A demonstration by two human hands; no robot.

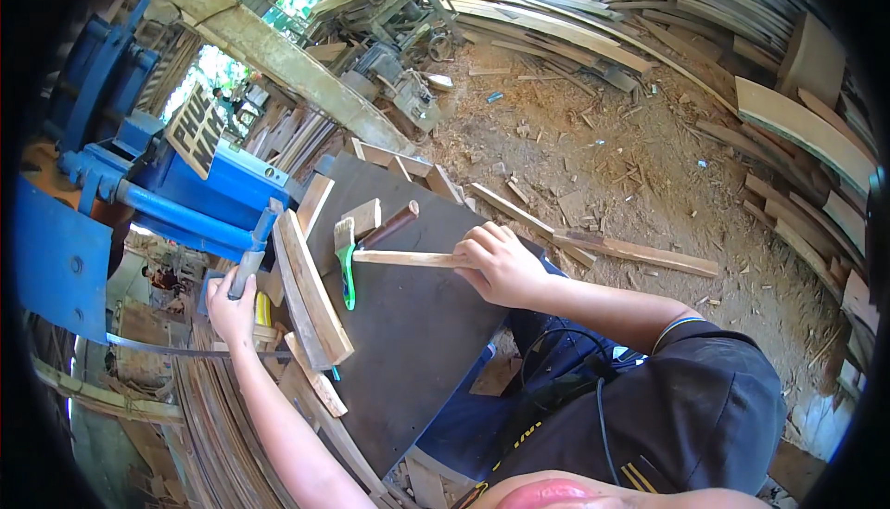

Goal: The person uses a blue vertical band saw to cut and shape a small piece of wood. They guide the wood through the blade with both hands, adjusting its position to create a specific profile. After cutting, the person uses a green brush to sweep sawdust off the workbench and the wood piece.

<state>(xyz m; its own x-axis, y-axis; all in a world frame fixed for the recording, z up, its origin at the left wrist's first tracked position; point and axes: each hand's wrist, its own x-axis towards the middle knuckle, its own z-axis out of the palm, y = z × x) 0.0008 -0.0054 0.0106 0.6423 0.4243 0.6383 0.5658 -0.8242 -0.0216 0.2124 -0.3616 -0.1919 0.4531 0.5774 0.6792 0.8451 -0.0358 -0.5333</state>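
The right hand (501, 268) pinches one end of the stick (408, 259), probably light, stiff and best held there; leftward, the left hand (229, 311) wraps the handle (247, 270).

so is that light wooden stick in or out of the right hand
In: the right hand grips one end of the wooden stick, fingers curled around it.

Bright daylight, upper-left glare, bent edges
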